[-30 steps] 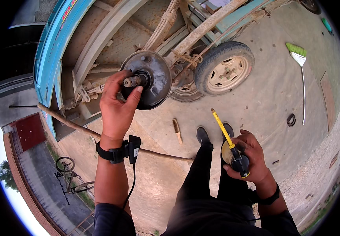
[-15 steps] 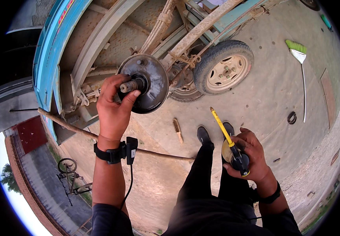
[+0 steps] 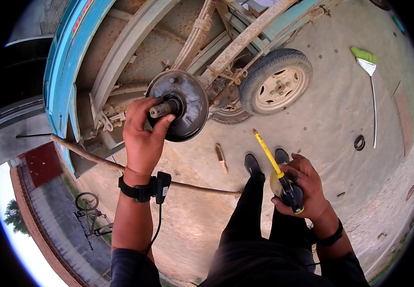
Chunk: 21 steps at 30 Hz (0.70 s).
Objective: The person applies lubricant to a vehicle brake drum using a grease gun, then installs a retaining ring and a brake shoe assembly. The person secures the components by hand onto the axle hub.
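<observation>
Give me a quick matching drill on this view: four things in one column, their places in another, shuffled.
1. axle spindle
2. yellow-handled tool
3. wire brush
4. broom

A. lying on the ground far right
B. gripped by the left hand
C. on the ground just ahead of the shoes
D. held in the right hand

Pairs: 1-B, 2-D, 3-C, 4-A
</observation>
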Motion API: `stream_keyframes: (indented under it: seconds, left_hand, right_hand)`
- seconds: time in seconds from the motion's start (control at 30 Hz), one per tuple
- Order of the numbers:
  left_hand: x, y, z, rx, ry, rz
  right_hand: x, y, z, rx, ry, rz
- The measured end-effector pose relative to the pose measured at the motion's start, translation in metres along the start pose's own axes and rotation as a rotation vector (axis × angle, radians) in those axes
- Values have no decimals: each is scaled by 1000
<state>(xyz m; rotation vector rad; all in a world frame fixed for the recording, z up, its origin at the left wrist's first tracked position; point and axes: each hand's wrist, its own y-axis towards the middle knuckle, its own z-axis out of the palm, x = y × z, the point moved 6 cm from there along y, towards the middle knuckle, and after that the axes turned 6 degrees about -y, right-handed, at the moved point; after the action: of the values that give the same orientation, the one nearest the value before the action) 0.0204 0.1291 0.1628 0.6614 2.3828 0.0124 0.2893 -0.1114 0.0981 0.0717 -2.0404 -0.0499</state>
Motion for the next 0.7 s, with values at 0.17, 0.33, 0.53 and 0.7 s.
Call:
stream_keyframes:
  seconds: [0.17, 0.33, 0.53, 0.7]
  left_hand:
    - [-2, -5, 3, -55, 12, 1]
    - [0, -7, 3, -56, 13, -27]
    - [-3, -2, -1, 35, 64, -43]
    - [1, -7, 2, -23, 21, -38]
  right_hand:
    - [-8, -4, -3, -32, 21, 70]
    - [-20, -11, -6, -45, 48, 111]
    - [-32, -16, -7, -41, 62, 128]
    - [-42, -21, -5, -47, 92, 134]
